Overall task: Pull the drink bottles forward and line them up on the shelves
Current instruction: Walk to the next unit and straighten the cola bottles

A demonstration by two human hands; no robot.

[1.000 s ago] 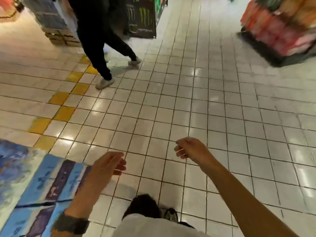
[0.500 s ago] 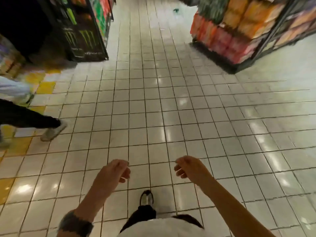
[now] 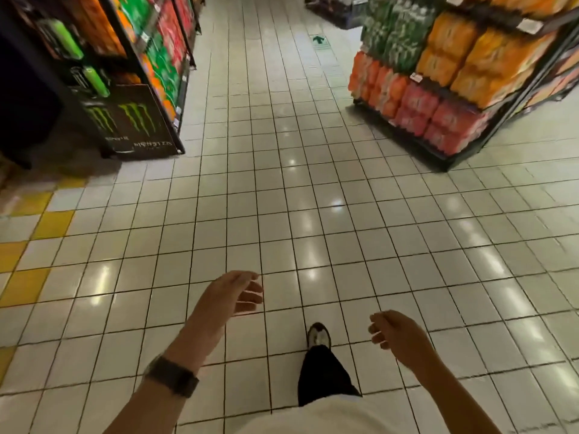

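I am walking over a white tiled floor point(image 3: 282, 189) in a shop aisle. My left hand point(image 3: 233, 294) hangs low in front of me, fingers loosely apart, holding nothing; a dark watch sits on that wrist. My right hand point(image 3: 396, 336) is lower right, fingers loosely curled, also holding nothing. Far ahead on the right stands a dark shelf rack point(image 3: 463, 151) with shrink-wrapped packs of orange, pink and green drink bottles point(image 3: 438, 111). On the left another shelf run point(image 3: 163, 57) carries green, orange and red drinks. Both are well beyond arm's reach.
A black energy-drink display stand point(image 3: 131, 120) with green claw logos sits at the left shelf's near end. Yellow tiles point(image 3: 37, 245) mark the floor at left. My dark trouser leg and shoe point(image 3: 318, 336) step forward between my hands. A green floor arrow point(image 3: 319, 39) lies far down the aisle.
The view has swung right and forward: the other person and the blue floor graphic have left the frame, the shelves now stand nearer, and both hands have dropped lower.
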